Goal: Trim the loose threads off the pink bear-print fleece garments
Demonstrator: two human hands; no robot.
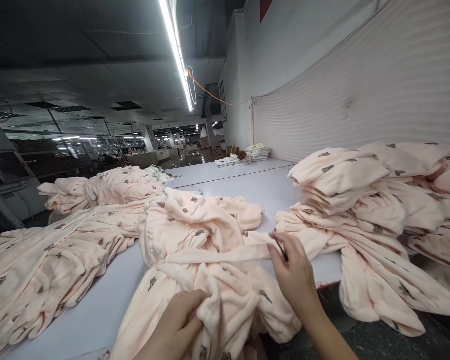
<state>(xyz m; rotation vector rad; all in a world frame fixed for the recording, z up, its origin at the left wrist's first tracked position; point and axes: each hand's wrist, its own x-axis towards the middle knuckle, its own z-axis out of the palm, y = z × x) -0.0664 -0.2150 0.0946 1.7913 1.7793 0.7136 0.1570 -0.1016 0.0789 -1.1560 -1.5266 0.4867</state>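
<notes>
In the right hand [294, 269], a half-hidden dark tool [282, 248], perhaps snips

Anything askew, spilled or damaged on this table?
Yes: the right-hand garment stack is untidy, with cloth hanging past the edge of the table. Reddish, frayed-looking strands show at that edge too. The garment in the left hand is merely bunched. No spill visible; folds could hide damage.

Garment [234, 295], lower centre of the frame: pale peach, scattered small grey-brown motifs. Garment pile [345, 182], right: same colour and print. Tabletop [243, 187], centre: white, faint lavender cast. Wall sheet [345, 100], upper right: pale pink, fine horizontal stripes. Cord [208, 93], upper centre: orange.
</notes>
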